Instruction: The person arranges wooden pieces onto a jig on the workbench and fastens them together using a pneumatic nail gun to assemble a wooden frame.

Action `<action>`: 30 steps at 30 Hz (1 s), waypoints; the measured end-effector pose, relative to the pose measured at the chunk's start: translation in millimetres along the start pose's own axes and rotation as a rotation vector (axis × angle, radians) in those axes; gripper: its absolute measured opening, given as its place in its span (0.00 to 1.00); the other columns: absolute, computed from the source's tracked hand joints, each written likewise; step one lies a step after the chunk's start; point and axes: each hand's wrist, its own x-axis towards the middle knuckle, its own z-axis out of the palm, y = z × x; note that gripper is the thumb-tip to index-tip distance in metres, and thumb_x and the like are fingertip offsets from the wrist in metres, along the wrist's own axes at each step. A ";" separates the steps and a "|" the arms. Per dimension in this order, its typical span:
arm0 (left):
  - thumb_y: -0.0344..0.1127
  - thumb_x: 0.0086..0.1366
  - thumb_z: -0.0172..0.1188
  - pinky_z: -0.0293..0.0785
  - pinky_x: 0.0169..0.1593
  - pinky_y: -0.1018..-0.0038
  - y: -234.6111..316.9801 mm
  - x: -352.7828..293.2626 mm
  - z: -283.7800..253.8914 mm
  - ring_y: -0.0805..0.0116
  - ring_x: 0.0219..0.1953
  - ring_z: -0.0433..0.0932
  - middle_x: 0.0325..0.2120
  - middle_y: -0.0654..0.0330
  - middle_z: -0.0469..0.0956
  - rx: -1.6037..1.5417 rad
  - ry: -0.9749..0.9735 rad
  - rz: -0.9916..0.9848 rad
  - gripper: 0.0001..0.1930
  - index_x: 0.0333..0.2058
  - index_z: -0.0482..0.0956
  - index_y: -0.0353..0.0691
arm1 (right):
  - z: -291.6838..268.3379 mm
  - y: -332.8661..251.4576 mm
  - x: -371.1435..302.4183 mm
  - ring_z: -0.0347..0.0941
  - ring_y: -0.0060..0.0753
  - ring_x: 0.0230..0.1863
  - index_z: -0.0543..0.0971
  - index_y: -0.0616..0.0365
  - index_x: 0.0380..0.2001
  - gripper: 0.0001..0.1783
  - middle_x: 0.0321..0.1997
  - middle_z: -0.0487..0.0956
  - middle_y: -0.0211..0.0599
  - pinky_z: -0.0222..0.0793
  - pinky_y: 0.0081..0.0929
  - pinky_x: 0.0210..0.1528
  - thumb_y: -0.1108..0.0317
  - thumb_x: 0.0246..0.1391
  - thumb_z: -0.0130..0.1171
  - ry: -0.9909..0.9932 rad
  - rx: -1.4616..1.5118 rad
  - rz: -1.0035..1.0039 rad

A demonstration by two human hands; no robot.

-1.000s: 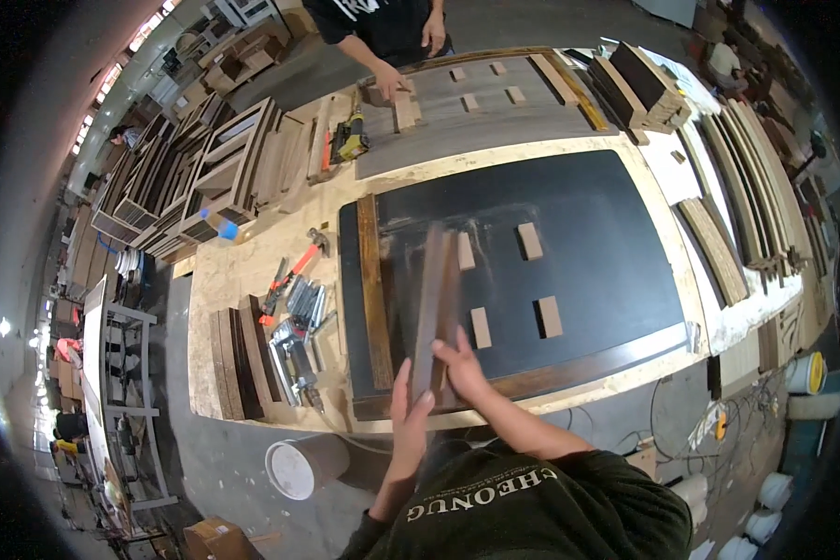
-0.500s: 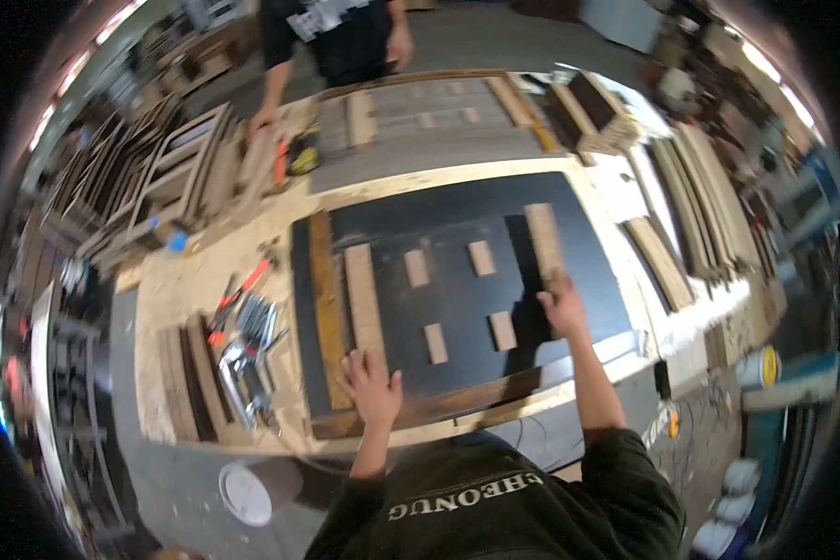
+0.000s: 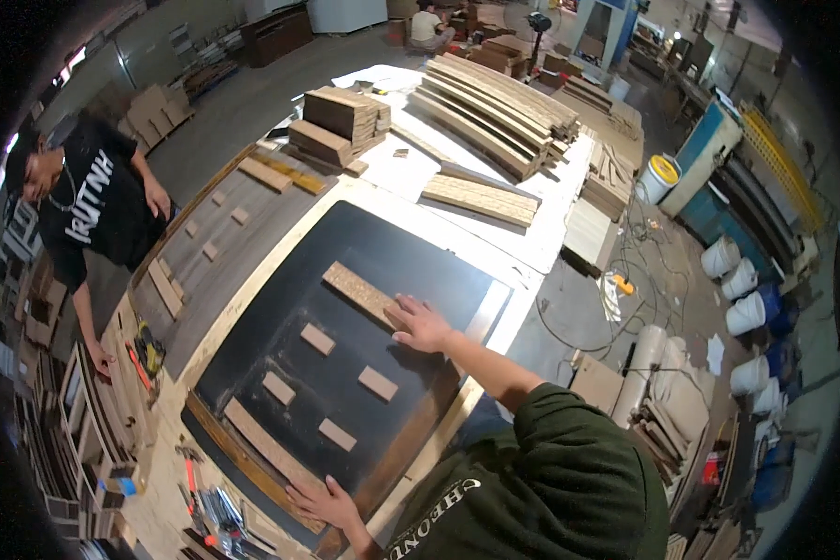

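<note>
A black panel point(image 3: 280, 266) lies on the workbench with brown strips along two of its edges. My left hand point(image 3: 325, 506) rests, fingers spread, at the near end of a long chipboard strip point(image 3: 269, 439) on the panel's left side. The fingers of my right hand point(image 3: 420, 323) lie stretched out over the near end of a second long chipboard strip point(image 3: 357, 291) toward the right side. Between the two strips sit several small wooden blocks point(image 3: 317, 339), apart from one another.
Across the bench a co-worker point(image 3: 103, 201) stands by a grey-brown panel point(image 3: 182, 271) bearing more blocks. Stacked boards point(image 3: 495, 117) and a loose board point(image 3: 481, 198) occupy the far right. A hammer point(image 3: 189, 467) and metal clamps point(image 3: 222, 511) lie left of my panel. Cables point(image 3: 658, 271) cross the floor.
My view has swung to the right. The right strip, gripped at its near end before with a wide shadow beside it, now lies on the panel under my flattened right hand.
</note>
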 end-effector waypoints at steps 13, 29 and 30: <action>0.68 0.64 0.35 0.49 0.62 0.46 147.4 -13.7 24.7 0.49 0.66 0.50 0.65 0.52 0.51 0.111 -0.043 -0.347 0.40 0.66 0.47 0.47 | -147.4 310.8 40.8 0.38 0.53 0.72 0.52 0.65 0.64 0.48 0.70 0.47 0.52 0.42 0.50 0.69 0.59 0.43 0.62 0.254 -0.206 0.517; 0.51 0.69 0.45 0.57 0.61 0.53 150.1 -7.9 31.5 0.46 0.62 0.56 0.59 0.42 0.59 0.123 0.108 -0.497 0.31 0.61 0.56 0.34 | -173.3 309.7 50.2 0.57 0.49 0.59 0.58 0.61 0.59 0.59 0.55 0.63 0.46 0.53 0.45 0.58 0.51 0.22 0.75 0.060 -0.235 0.373; 0.51 0.69 0.45 0.57 0.61 0.53 153.5 -7.6 32.2 0.46 0.62 0.56 0.59 0.42 0.59 0.128 0.110 -0.522 0.31 0.61 0.56 0.34 | -173.2 311.1 53.3 0.57 0.49 0.59 0.58 0.61 0.59 0.59 0.55 0.63 0.46 0.53 0.45 0.58 0.51 0.22 0.75 0.054 -0.238 0.348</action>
